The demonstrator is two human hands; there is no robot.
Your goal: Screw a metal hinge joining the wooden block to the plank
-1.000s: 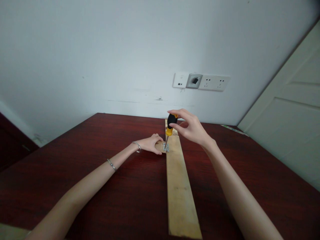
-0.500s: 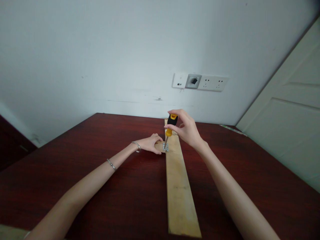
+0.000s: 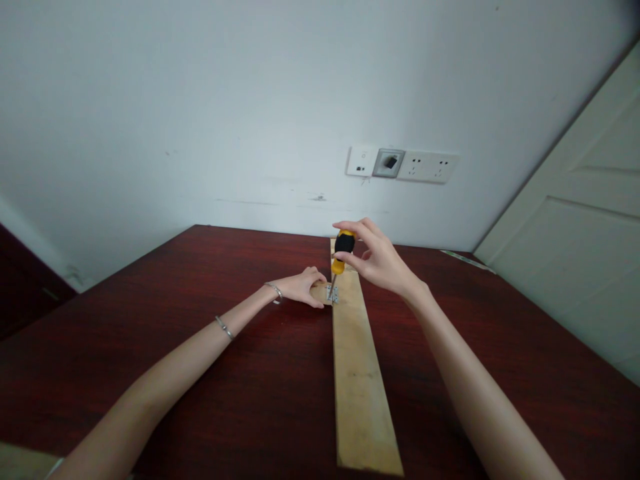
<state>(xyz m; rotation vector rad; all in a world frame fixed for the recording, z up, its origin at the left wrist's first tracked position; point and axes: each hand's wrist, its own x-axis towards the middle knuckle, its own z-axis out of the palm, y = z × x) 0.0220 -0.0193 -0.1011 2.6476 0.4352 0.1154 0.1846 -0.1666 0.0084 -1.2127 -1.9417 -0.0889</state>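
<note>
A yellow and black screwdriver (image 3: pixel 344 245) is gripped by its handle in my right hand (image 3: pixel 377 259), its shaft slanting down to a small metal hinge (image 3: pixel 333 293). The hinge lies across the joint between a long pale wooden board (image 3: pixel 357 373) and a short wooden block (image 3: pixel 319 292) at the board's left edge. Thumb and fingers of my left hand (image 3: pixel 300 288) clasp the block from its left side. Whether the tip sits in a screw head is too small to tell.
The dark red tabletop (image 3: pixel 240 393) runs back to a white wall (image 3: pixel 200 100) with several sockets (image 3: pixel 427 167). A pale door (image 3: pixel 585 247) stands on the right. A thin flat strip (image 3: pixel 467 260) lies at the table's far right edge.
The screwdriver handle has turned a little, showing more of its black side, and my right fingers have shifted around it. My left hand stays on the block.
</note>
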